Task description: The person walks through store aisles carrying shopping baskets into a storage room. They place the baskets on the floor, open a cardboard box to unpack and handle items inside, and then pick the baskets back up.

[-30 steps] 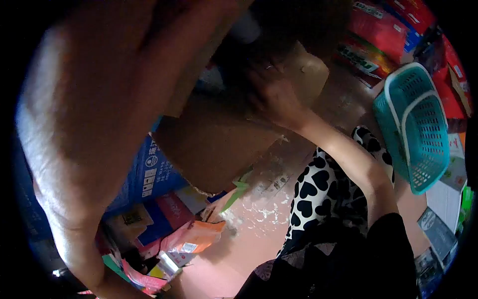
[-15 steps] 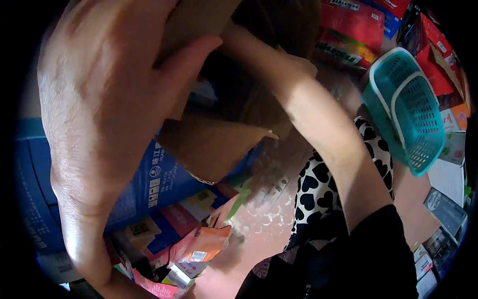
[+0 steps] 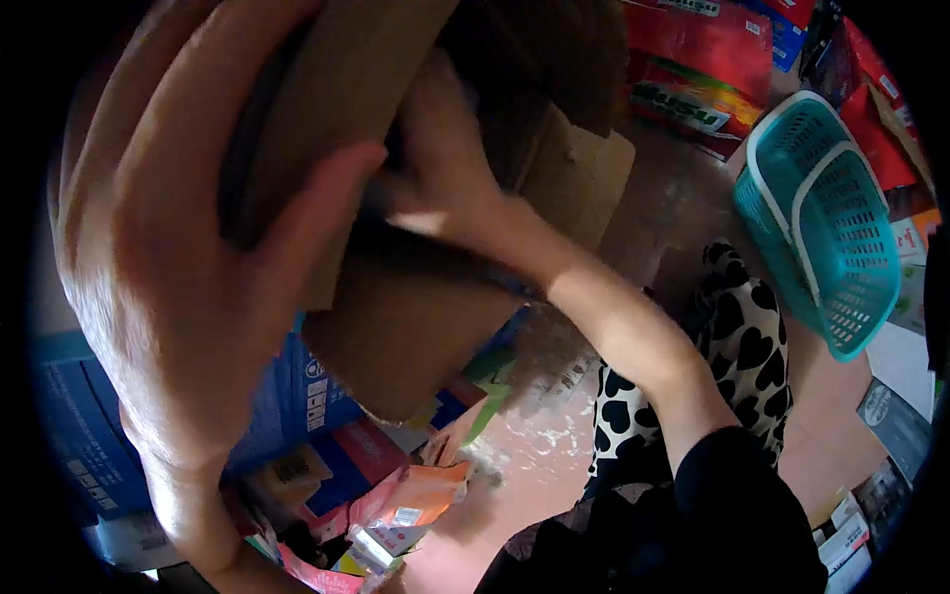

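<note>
- Two hands, one open cardboard box (image 3: 584,59): its dark mouth lies to the right of my left hand (image 3: 168,247) and directly around my right hand (image 3: 435,148), so the right is the nearer to whatever sits inside.
- At the box's left side, the left flap (image 3: 361,89) stands between my left thumb and fingers, thumb against its inner face; the hand is part-curled and has hold of that flap, whose long axis slants from upper right to lower left.
- In the box's mouth, my right hand is blurred, its fingertips lost in shadow; I cannot tell how far open it is or whether it has hold of anything.
- Below the box's mouth, the lower flap (image 3: 406,346) hangs outward; my right forearm comes in from the lower right, past its right-hand corner.
- On the box's right, another flap (image 3: 584,183) folds out, apart from both hands. The box's body runs into darkness at the top, so its own long axis cannot be told.
- Around the box: a blue carton (image 3: 94,426) to its lower left, torn packaging (image 3: 426,495) below it, a teal basket (image 3: 747,198) well to its right and red packages (image 3: 703,45) to its upper right.
</note>
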`<action>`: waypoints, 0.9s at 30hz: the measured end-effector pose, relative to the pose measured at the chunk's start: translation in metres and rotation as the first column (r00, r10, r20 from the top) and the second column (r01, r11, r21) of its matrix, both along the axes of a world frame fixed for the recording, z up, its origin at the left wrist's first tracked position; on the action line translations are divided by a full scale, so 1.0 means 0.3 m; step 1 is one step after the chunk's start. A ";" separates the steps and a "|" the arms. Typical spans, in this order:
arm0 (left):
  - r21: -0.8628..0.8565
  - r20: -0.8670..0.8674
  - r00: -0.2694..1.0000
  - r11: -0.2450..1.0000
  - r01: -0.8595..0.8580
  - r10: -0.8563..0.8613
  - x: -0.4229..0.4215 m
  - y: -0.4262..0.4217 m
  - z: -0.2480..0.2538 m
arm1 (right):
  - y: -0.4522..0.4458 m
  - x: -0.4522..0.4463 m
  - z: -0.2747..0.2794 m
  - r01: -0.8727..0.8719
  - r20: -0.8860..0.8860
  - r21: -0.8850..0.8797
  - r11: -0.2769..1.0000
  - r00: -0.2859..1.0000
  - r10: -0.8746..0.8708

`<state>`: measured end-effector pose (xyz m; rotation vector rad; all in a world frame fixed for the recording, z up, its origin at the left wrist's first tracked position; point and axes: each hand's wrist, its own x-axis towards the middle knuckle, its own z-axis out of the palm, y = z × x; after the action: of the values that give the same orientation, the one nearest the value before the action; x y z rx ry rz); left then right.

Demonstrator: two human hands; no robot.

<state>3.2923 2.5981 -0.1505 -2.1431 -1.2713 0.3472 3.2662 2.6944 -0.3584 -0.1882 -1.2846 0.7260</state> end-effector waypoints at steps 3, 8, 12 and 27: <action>-0.013 0.012 1.000 1.000 -0.009 0.010 -0.011 0.024 -0.007 | -0.109 0.153 -0.133 0.026 0.215 0.033 0.999 0.976 -0.033; -0.042 0.048 0.999 0.999 -0.024 0.026 -0.033 0.057 -0.021 | -0.160 0.325 -0.367 -0.104 0.295 0.027 0.994 0.951 0.091; -0.002 0.087 0.991 0.995 -0.098 0.098 -0.068 0.049 -0.030 | -0.213 0.358 -0.380 -0.203 0.292 -0.061 0.977 0.933 0.212; 0.163 0.112 0.936 0.923 -0.349 0.334 -0.048 0.014 -0.050 | -0.220 0.342 -0.285 -0.130 0.158 -0.037 0.991 0.978 0.134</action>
<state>3.2778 2.6023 -0.1654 -1.7975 -1.6636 0.2754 3.3689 2.6285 -0.4438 -0.1869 -1.4517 0.8557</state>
